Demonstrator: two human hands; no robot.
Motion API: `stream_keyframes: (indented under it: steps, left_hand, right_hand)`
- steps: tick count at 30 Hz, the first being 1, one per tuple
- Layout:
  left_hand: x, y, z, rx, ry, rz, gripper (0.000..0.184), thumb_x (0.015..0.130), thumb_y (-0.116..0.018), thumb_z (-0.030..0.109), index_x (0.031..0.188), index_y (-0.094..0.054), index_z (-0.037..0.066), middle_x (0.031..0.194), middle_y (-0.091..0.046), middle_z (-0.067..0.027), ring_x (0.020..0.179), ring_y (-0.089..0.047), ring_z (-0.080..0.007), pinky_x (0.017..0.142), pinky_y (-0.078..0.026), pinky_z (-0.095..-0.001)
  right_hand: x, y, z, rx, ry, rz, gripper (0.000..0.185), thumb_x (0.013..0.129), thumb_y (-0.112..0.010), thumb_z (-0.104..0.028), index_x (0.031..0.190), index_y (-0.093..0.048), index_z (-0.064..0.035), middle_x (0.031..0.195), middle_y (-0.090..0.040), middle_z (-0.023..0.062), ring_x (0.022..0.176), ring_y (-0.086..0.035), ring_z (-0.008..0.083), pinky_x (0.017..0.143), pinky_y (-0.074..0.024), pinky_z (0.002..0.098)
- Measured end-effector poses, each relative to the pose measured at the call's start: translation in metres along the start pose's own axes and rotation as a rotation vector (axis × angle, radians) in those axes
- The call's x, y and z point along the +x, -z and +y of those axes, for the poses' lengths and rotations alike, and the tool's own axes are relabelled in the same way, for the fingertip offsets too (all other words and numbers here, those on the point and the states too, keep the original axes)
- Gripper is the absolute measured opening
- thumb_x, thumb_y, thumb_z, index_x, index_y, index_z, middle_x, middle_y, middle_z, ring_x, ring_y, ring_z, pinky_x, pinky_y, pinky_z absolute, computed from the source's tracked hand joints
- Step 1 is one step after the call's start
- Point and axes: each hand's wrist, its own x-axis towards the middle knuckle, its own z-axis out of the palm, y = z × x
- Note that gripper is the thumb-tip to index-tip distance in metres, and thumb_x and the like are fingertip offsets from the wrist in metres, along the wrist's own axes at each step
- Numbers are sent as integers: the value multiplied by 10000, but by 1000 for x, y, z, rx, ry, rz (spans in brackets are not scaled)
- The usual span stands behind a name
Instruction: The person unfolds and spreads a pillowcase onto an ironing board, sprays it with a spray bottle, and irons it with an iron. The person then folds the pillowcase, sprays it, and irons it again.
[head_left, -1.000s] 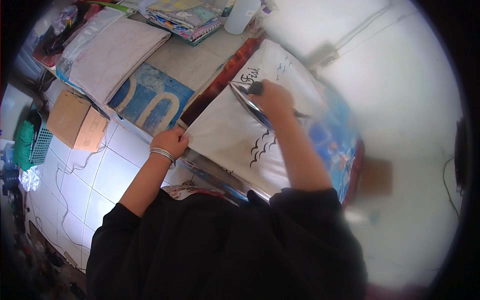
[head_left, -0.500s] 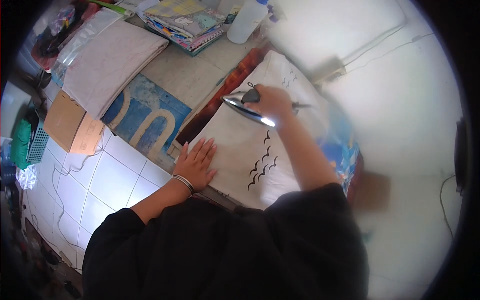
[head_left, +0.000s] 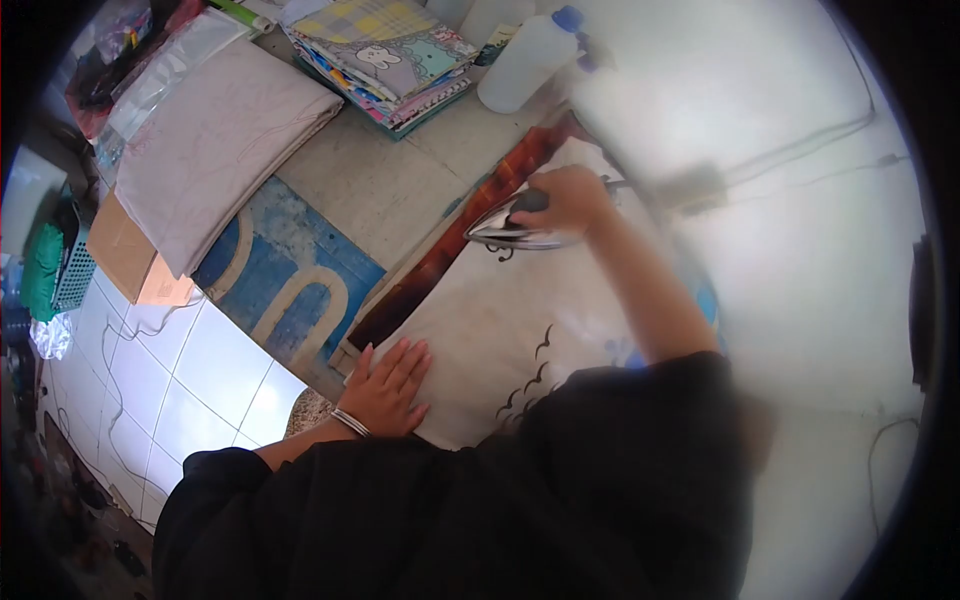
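The iron (head_left: 500, 233) could scorch the cloth (head_left: 470, 310) if the right hand (head_left: 568, 200) let it sit too long, or press in a crease if the cloth slipped under the left hand (head_left: 388, 390); a sweep toward that hand might burn it. The right hand grips the iron by its handle, soleplate side down. The left lies flat and spread on the cloth, which stretches beneath and between both hands.
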Motion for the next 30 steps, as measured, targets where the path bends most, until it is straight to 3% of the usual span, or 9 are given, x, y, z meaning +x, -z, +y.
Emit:
stream_keyframes:
  steps: [5,8,10,11,13,14,21,28,30]
  left_hand:
    - [-1,-4,-5,-24,3,34,657,767,-550,445,1304,-427,85,1406,-351,-60,1308,-308,-195,1039,-149,-529]
    - [1,-1,-6,-15,-8,37,669,734,-607,457,1269,-450,88,1368,-379,-77,1292,-318,-225,977,-265,-562]
    - [-1,-6,-6,6,-20,85,667,727,-608,463,1267,-456,102,1364,-386,-69,1281,-335,-204,985,-256,-545]
    - [-2,-6,-6,-1,-13,78,667,727,-608,463,1267,-456,102,1364,-386,-69,1281,-335,-204,985,-256,-545]
    - [0,-3,-5,26,-9,64,669,716,-610,476,1257,-468,109,1354,-401,-61,1267,-357,-197,992,-247,-530]
    - [1,-2,-5,19,-14,60,669,716,-610,476,1257,-468,109,1354,-401,-61,1267,-357,-197,992,-247,-530]
    - [-1,-3,-4,46,-17,97,671,703,-622,471,1250,-475,112,1345,-415,-53,1265,-366,-200,1003,-242,-520]
    - [0,1,-3,20,1,45,678,705,-622,460,1263,-462,110,1373,-382,-49,1291,-325,-195,1009,-239,-525]
    - [-2,-3,-1,15,-6,59,680,704,-623,458,1264,-462,108,1373,-385,-51,1290,-329,-195,1011,-236,-526]
  right_hand:
    - [13,-7,38,77,-15,22,489,638,-643,-552,872,-668,-122,759,-651,98,731,-621,294,674,-472,386]
    - [8,5,22,150,-21,57,452,604,-672,-540,773,-688,-121,706,-643,95,684,-624,261,644,-481,370]
    - [-1,11,-1,274,48,-94,409,602,-678,-527,728,-673,-138,661,-621,89,655,-606,270,666,-463,378]
    - [-9,9,-22,55,217,-31,377,603,-679,-515,675,-646,-147,610,-589,76,629,-581,279,684,-428,386]
    - [-20,11,-59,92,447,-11,361,606,-679,-507,642,-623,-152,600,-578,64,628,-565,275,692,-394,382]
    - [-20,9,-56,95,441,-17,361,606,-679,-507,642,-623,-152,600,-578,64,628,-565,275,692,-394,382]
    - [6,-2,2,-34,233,-1,366,600,-675,-509,696,-651,-157,658,-615,55,652,-580,252,694,-391,366]
    - [14,-12,38,109,-435,-8,537,638,-645,-559,929,-666,-108,867,-661,114,844,-632,274,787,-472,364]
    - [6,-9,43,172,-502,-6,552,644,-644,-561,942,-662,-96,883,-658,127,856,-628,282,780,-474,367]
